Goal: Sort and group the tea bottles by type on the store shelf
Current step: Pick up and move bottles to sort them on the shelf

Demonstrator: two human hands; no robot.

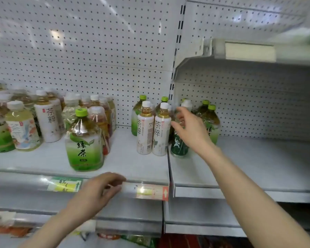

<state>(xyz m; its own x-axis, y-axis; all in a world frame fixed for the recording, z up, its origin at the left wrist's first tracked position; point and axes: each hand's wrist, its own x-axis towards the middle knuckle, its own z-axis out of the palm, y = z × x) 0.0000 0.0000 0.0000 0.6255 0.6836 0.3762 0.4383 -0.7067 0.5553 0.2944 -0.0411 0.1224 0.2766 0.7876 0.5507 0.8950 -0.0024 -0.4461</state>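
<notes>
As the right hand (190, 129), grip open, half hides the dark green bottle (179, 149), the left hand (100, 189) hovers loosely curled, empty

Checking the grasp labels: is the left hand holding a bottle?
No, the left hand hovers by the front price rail, fingers loosely curled, with nothing in them.

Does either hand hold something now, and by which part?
Nothing is held. The right hand is open at the dark green bottle; the left hand is empty.
</notes>
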